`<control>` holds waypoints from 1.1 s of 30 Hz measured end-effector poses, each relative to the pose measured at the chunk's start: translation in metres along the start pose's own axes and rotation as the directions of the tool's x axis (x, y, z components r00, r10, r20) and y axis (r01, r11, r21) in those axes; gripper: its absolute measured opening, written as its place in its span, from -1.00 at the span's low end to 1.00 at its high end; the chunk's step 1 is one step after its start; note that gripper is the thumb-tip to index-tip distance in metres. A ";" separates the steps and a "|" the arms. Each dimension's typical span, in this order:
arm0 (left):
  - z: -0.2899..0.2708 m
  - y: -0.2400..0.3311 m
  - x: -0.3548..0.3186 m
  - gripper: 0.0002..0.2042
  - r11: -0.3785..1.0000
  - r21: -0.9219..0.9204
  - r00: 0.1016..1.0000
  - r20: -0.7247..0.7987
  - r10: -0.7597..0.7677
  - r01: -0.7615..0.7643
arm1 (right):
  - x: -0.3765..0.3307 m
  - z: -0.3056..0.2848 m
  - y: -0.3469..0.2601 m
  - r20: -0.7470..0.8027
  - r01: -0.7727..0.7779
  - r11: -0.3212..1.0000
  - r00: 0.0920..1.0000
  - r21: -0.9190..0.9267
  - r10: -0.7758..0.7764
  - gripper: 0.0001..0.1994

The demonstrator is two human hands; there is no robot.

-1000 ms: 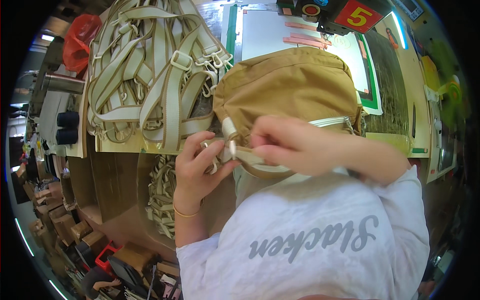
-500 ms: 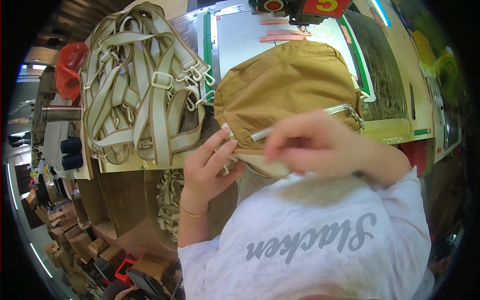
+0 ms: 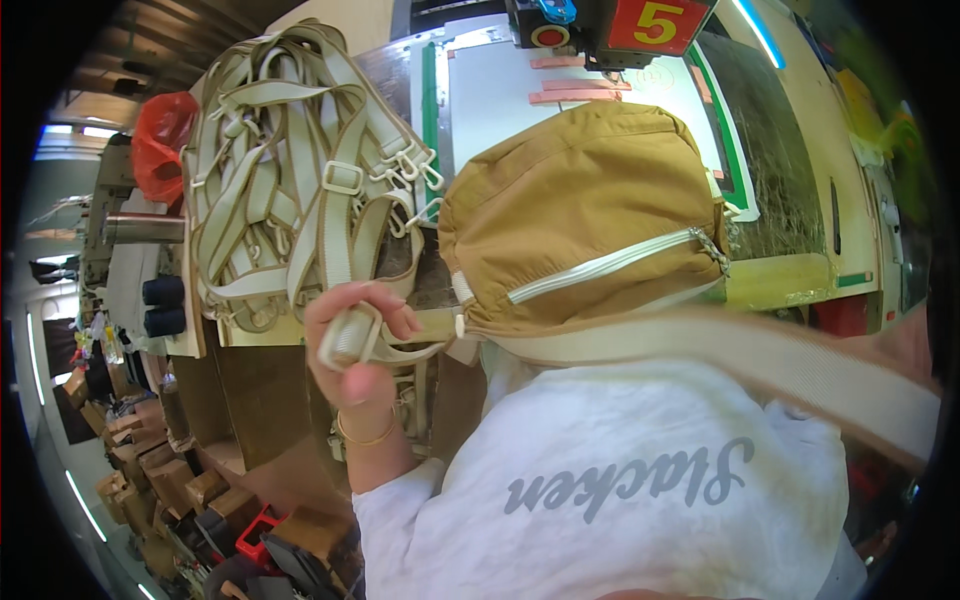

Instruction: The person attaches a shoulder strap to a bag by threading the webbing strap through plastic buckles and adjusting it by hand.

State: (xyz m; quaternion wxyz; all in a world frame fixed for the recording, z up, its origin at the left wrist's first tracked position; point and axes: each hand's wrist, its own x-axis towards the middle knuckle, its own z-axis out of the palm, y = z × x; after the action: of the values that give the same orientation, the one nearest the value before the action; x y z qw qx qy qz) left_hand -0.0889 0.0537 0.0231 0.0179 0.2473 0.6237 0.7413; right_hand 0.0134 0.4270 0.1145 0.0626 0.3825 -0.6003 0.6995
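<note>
A mustard-brown bag with a white zipper lies at the table's front edge, against my shirt. My left hand is left of the bag, its fingers curled round a cream strap slider with webbing looped through it. From the bag's lower left corner a cream webbing strap with brown edges runs taut across my front to the right rim, blurred by motion. A pinkish blur shows by the strap's far end; my right hand itself is out of the picture.
A heap of cream straps with plastic hooks lies left of the bag. Behind it is a white work plate with green edges, below a machine head. Dark thread spools and a red plastic bag are at the left.
My left hand has moved left off the bag's corner and now grips the slider. My right hand has swung out to the right, and the strap is stretched out that way.
</note>
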 end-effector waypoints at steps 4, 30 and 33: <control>0.020 0.020 0.023 -0.20 0.947 -0.276 0.986 -0.025 0.162 -0.163 | 0.013 0.000 0.012 0.231 0.132 0.990 0.966 -0.056 -0.116 -0.91; 0.100 0.004 0.046 -0.32 0.938 -0.293 0.977 0.164 -0.139 0.183 | 0.059 0.057 0.115 -0.271 -0.328 0.748 0.787 0.577 0.554 -0.77; 0.099 -0.004 0.040 -0.30 0.861 -0.447 0.967 0.178 -0.180 0.243 | 0.057 0.056 0.117 -0.338 -0.232 0.784 0.806 0.576 0.487 -0.80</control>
State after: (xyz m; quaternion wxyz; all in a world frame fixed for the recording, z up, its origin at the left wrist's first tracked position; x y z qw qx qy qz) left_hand -0.0867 0.1584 0.0435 0.1985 0.2132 0.4485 0.8450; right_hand -0.0645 0.3244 0.0557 -0.0362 0.0786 -0.4239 0.9016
